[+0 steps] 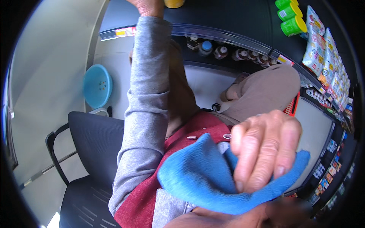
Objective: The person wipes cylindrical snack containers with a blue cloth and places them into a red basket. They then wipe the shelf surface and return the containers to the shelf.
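My right hand grips a blue cloth, fingers pressed into its folds. The cloth hangs close in front of my red vest and just below my chin. Stretched forward in a grey sleeve, my left arm reaches over a dark shelf. Only the wrist and heel of my left hand show at the top edge; its fingers are cut off. A yellow round container stands near that wrist, also partly cut off.
Bottles line the lower shelf. Green tubs with yellow lids and snack bags sit at the right. A blue basin and black chair are at the left. A red basket shows behind my knee.
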`<state>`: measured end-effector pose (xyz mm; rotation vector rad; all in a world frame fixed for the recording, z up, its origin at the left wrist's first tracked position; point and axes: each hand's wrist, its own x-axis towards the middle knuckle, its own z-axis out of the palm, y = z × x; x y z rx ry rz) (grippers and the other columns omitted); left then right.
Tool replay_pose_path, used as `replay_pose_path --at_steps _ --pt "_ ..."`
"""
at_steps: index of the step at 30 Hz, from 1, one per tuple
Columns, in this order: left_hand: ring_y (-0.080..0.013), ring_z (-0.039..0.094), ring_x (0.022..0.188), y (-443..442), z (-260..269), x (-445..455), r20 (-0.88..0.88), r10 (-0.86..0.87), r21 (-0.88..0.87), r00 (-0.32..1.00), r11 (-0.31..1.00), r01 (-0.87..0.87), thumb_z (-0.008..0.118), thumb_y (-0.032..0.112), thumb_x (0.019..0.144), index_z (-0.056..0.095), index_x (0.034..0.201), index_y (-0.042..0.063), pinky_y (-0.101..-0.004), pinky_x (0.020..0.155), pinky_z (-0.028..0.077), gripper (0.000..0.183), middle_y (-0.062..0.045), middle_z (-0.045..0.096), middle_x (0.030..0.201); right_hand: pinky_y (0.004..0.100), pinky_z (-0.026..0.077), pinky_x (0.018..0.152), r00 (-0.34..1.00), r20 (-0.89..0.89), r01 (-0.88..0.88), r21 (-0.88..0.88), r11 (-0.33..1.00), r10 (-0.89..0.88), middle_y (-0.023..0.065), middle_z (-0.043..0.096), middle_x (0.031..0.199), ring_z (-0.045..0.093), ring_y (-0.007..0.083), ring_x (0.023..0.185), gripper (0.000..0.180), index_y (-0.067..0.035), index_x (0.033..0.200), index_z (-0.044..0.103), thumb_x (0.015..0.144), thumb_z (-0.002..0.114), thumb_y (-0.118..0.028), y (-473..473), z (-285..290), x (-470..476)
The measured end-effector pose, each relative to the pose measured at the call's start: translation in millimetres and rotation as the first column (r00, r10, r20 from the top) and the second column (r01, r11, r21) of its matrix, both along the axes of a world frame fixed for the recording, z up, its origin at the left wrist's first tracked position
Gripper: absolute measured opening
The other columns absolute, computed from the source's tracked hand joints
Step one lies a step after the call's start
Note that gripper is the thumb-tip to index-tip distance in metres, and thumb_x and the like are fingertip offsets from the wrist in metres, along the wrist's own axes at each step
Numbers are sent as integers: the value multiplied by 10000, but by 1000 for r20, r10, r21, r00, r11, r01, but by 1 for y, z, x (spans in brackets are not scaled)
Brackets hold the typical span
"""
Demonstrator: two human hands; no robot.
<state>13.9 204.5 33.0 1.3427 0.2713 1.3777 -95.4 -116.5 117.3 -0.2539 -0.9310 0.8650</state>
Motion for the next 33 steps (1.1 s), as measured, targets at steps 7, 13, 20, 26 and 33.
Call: replay_pose_path --at_steps 7,13,20,26,33 --pt "-137 622 868 -1 0 2 27 19 74 999 997 -21 595 -44 852 654 1041 -15 -266 766 517 200 -81 667 966 353 396 668 996 2 84 -50 995 -84 198 770 873 744 303 760 122 -46 965 640 934 750 -89 -9 8 -6" --pt "-137 605 849 -2 -4 6 1 24 80 1000 997 -24 590 -27 856 656 1037 -13 -270 779 516 193 -76 666 964 360 434 704 990 -138 3 31 1000 2 173 760 987 724 281 936 149 -19 1113 637 999 649 -115 -14 -18 4" --pt "-128 629 845 -16 4 4 20 -99 109 995 989 96 574 -48 908 658 1045 -12 -266 792 522 165 -79 686 976 314 447 1073 696 74 543 -705 456 -714 68 640 1309 592 164 1219 405 6 1441 512 1052 543 -100 -12 -80 34" --pt "-207 676 943 -80 -1 -3 -288 -693 63 661 675 735 601 161 1019 671 1152 22 -319 880 528 205 -97 691 1077 317 528 988 707 -71 510 -637 578 -703 63 668 1225 649 152 1126 266 -29 1309 593 1061 529 -101 -13 -103 74" --pt "-207 697 896 -136 -20 -13 -728 -673 -87 128 275 957 749 411 942 670 1165 -33 -323 817 577 502 -123 713 960 278 531 882 588 235 716 -596 363 -774 35 687 1066 643 95 976 173 -26 1169 631 1042 578 -131 -21 -107 103"
